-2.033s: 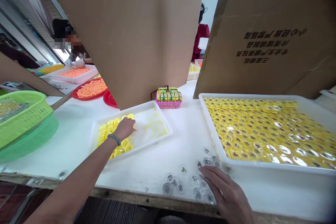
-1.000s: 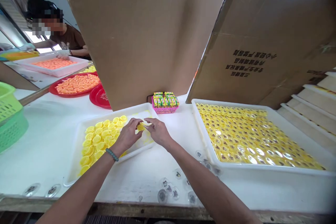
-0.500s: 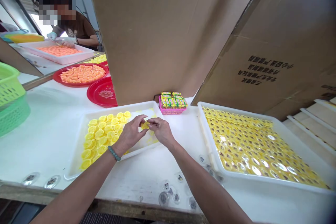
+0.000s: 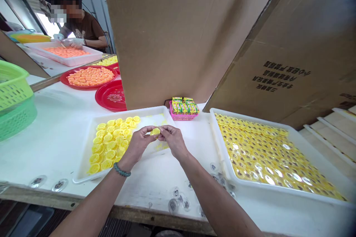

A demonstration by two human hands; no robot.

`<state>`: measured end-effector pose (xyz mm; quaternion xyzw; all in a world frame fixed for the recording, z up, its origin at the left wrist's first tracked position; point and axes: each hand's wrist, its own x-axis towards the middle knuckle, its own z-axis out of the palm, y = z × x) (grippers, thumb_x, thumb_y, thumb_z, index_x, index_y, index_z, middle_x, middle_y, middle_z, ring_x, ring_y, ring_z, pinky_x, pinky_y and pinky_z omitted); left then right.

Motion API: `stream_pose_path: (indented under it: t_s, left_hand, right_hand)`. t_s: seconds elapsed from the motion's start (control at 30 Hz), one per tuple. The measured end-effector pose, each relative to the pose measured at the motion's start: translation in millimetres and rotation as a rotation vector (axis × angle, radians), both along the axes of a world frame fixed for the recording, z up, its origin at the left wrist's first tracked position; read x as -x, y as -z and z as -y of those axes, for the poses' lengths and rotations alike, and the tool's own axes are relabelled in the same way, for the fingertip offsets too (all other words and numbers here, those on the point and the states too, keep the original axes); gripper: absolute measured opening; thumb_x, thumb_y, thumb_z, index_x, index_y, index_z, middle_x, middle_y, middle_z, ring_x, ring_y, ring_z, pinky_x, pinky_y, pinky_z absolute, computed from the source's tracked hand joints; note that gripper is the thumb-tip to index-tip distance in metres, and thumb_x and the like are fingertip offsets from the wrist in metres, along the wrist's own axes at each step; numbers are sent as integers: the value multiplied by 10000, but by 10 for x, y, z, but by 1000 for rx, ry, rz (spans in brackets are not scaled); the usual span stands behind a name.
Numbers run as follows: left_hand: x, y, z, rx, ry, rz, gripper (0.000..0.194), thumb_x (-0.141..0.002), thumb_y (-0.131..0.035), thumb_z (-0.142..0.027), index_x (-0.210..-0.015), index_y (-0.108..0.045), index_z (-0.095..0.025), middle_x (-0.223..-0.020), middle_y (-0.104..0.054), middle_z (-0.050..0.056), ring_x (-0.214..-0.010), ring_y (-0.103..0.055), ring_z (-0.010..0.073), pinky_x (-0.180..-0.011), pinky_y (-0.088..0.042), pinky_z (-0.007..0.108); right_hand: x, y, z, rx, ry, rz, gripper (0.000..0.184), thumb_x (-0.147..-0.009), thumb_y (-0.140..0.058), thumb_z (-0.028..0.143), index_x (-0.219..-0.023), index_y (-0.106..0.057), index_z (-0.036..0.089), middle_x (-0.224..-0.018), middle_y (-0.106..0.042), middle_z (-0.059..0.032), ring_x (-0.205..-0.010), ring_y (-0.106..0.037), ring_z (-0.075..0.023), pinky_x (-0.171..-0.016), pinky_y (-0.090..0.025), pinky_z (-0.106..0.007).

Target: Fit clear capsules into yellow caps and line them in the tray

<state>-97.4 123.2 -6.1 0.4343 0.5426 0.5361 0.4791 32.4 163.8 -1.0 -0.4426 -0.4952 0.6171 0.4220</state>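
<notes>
A small round yellow plastic piece (image 4: 155, 131) is pinched between the fingertips of both my hands. My left hand (image 4: 140, 141) grips it from the left, thumb and fingers closed on its edge; a green bead bracelet circles that wrist. From the right, my right hand (image 4: 172, 140) holds the same piece, its fingertips partly hiding it. Both hands are over the front right part of a white tray (image 4: 80, 172), where many similar yellow round pieces (image 4: 111, 144) lie in the left part.
A second white tray (image 4: 278, 192) at right holds rows of yellow pieces with shiny, dark-printed tops. Loose clear discs (image 4: 178, 203) lie near the table edge. Behind are a pink basket (image 4: 183, 117) of small boxes and cardboard panels (image 4: 178, 44). A co-worker (image 4: 86, 31) sits far left beyond red plates (image 4: 109, 96).
The yellow piece has been turned so its round face shows more clearly between my fingertips. Both hands stay close together; the camera view has shifted slightly.
</notes>
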Motion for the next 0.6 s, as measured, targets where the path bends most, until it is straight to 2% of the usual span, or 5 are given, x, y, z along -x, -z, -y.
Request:
stream_pose_path:
  t_s: [0.13,0.2,0.4,0.5,0.6]
  left_hand:
    - [-40,30,32,-6,-56,-268,331,-680,-656,-326,-974,-651,-174,-630,-623,-25,-558,-545,132,-547,-417,242]
    - [-51,49,37,-28,-54,-344,305,-682,-645,-310,-961,-655,-187,-600,-601,-40,-528,-507,120,-514,-385,229]
    - [-61,104,7,-75,-99,-336,333,-695,-626,-354,-989,-648,-198,-863,-689,18,-698,-595,161,-635,-455,258]
    - [-54,114,5,-84,-131,-454,316,-722,-594,-347,-1006,-643,-220,-898,-694,18,-741,-612,172,-691,-465,276]
    - [-47,130,4,-125,-160,-519,294,-729,-585,-327,-1001,-612,-221,-901,-680,15,-744,-611,169,-718,-464,285]
  right_hand:
    - [-6,15,-2,-11,-34,47,274,-572,-754,357,-743,-667,161,-589,-595,27,-541,-581,-105,-556,-516,-227]
    - [-15,37,-23,4,-16,40,268,-559,-763,355,-694,-658,149,-573,-590,25,-513,-568,-98,-531,-508,-219]
    - [-15,95,-48,56,65,-27,234,-649,-692,352,-715,-647,132,-631,-626,4,-534,-594,-96,-597,-537,-242]
    - [5,100,-28,32,23,-32,267,-613,-727,324,-793,-662,137,-654,-639,9,-563,-607,-98,-618,-533,-238]
    - [14,121,-21,35,1,-66,290,-561,-760,308,-770,-676,125,-643,-645,3,-591,-612,-104,-654,-532,-243]
